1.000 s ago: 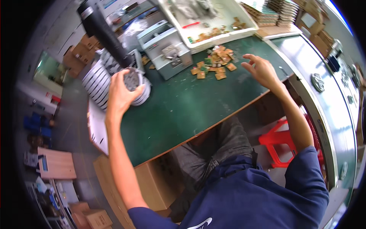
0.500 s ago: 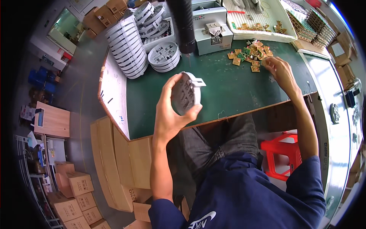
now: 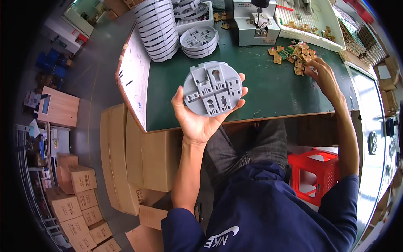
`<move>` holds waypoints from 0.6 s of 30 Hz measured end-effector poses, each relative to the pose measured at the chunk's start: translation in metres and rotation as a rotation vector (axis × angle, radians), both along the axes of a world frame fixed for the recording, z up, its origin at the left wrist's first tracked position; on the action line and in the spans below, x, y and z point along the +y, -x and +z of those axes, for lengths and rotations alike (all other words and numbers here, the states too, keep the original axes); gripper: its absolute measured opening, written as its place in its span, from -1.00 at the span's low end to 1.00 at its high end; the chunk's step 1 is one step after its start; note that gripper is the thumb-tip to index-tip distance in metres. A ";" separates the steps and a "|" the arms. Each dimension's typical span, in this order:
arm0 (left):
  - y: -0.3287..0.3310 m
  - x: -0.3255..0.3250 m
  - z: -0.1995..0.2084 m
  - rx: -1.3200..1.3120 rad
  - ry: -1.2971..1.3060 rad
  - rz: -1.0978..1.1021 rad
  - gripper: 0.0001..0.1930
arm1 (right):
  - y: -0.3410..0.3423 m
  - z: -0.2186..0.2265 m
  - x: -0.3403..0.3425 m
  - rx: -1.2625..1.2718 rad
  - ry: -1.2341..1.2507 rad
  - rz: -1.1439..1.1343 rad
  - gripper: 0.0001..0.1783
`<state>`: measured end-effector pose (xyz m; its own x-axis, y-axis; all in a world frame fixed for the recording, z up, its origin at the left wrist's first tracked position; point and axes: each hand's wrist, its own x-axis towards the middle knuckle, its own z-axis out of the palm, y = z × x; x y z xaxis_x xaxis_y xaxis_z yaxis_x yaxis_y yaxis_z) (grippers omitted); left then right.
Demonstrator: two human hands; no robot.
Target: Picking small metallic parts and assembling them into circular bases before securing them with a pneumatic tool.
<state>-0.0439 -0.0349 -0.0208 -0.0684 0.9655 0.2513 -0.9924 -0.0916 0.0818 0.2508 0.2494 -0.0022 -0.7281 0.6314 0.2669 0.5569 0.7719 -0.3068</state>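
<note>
My left hand [image 3: 196, 127] grips a round grey plastic housing [image 3: 216, 93] from below, thumb on its left edge and fingers around its right. The housing's moulded inner side, with several compartments and slots, faces up toward me above the bench. At the right, my right hand [image 3: 325, 78] is closed in a pinch at the near right edge of a pile of small copper-coloured and green circuit boards [image 3: 297, 52]. What lies between those fingertips is too small to make out.
A tall stack of grey round housings [image 3: 156, 31] stands at the bench's left, beside a shorter stack [image 3: 199, 41]. Behind the bench [image 3: 168, 107] stand a grey machine [image 3: 258, 33] and a white tray [image 3: 312, 35] with more boards. A red stool [image 3: 312, 176] is below right.
My left hand has turned the housing from edge-on to face-up. My right hand has stayed by the pile, its fingers still pinched. The whole view has shifted.
</note>
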 end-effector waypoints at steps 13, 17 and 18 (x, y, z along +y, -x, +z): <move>0.012 -0.001 -0.001 0.231 0.025 0.095 0.00 | -0.017 -0.001 -0.009 0.029 0.040 0.073 -0.67; 0.009 0.002 0.002 0.346 0.042 0.135 0.01 | -0.025 0.007 -0.006 -0.008 0.023 0.102 -0.67; 0.009 0.002 0.003 0.347 0.040 0.133 0.01 | -0.025 0.005 -0.008 -0.007 -0.029 0.097 -0.67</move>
